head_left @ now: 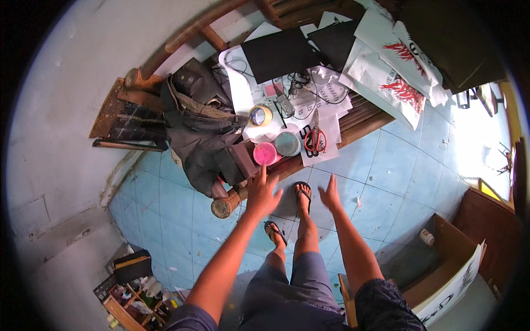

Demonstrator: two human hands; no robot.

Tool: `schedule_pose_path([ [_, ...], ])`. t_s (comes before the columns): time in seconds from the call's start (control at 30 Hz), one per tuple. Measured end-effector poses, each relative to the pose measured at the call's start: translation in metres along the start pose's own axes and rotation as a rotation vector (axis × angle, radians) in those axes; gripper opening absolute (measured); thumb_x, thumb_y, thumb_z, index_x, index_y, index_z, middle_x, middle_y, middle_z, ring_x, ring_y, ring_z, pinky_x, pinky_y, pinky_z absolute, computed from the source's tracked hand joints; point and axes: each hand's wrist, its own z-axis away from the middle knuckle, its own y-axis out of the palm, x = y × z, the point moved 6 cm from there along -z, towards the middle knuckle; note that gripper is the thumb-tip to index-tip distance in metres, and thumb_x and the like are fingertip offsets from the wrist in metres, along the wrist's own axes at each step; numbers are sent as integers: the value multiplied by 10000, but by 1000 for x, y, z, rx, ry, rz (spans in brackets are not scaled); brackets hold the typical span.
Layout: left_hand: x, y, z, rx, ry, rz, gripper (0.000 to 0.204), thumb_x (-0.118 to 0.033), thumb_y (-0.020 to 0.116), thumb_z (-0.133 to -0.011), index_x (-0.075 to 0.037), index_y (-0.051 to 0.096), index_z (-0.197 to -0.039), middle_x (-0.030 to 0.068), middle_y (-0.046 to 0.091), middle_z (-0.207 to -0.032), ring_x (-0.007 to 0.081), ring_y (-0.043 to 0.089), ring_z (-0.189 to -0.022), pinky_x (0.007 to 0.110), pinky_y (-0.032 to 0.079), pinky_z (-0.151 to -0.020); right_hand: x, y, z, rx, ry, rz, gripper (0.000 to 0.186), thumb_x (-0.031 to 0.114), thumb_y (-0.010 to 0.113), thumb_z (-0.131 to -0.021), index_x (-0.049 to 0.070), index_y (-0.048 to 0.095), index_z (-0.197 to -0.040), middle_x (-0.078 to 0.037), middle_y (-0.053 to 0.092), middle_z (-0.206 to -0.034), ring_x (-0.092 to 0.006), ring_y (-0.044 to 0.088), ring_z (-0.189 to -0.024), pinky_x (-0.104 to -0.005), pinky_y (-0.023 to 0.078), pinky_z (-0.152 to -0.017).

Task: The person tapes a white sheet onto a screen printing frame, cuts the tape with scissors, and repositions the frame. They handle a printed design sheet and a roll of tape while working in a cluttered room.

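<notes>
My left hand (263, 196) reaches forward with its fingers apart, the index fingertip just in front of a small tub of bright pink stuff (265, 154). I cannot tell whether it touches the tub. My right hand (330, 195) hangs in the air over the floor, open, holding nothing. Beside the pink tub stands a tub with a grey-teal top (287, 144). Red-handled scissors (315, 140) lie on printed paper to its right. Behind the tubs is a roll of yellowish tape (260, 116); to their left sit a dark brown box (237, 164) and a black bag (190, 127).
A bamboo bench (369, 127) carries black flat sheets (279, 51), a cabled grey device (285, 105) and white printed plastic bags (381, 83). A cardboard box (436, 270) and a white bottle (427, 237) are at lower right; a cluttered wooden tray (118, 311) at lower left.
</notes>
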Motion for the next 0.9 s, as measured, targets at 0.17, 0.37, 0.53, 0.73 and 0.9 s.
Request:
schedule_pose_path([
  [0.17,72,108,213,375,-178,49,495,-355,660,-829,-189,574,-1288,253,250,-1513,417,510,-1201,508,418,-995,-73,-24,201,150,235,-113,792,207,685,-823,-80,258,-1426,-311,393,-1401,-415,385,-1321,-416,330,-1102],
  [0.37,195,153,392,842,-242,72,526,-428,623,-866,-30,619,-1209,208,603,-1241,354,545,-1195,413,428,-1004,-180,-69,459,26,646,-23,614,316,695,-844,-13,481,-1317,-259,562,-1269,-379,533,-1206,-432,428,-1016],
  [0.53,239,93,385,504,-378,303,385,-238,628,-875,39,635,-1143,190,652,-1140,290,629,-1036,378,481,-917,-192,-102,616,-368,634,-152,463,289,685,-857,6,578,-1207,-203,630,-1176,-313,619,-1074,-392,489,-914],
  [0.73,179,39,355,567,-140,125,369,-219,606,-901,40,614,-1164,120,656,-975,189,620,-803,308,515,-669,-194,-124,769,-826,724,-453,366,256,682,-846,33,629,-1132,-178,683,-1011,-283,663,-930,-374,516,-817],
  [0.9,60,47,328,585,-83,145,370,-221,602,-910,34,602,-1179,99,649,-986,169,609,-725,273,483,-596,-286,-115,897,-1200,941,-523,350,251,696,-818,33,638,-1085,-153,686,-943,-268,663,-860,-378,518,-769],
])
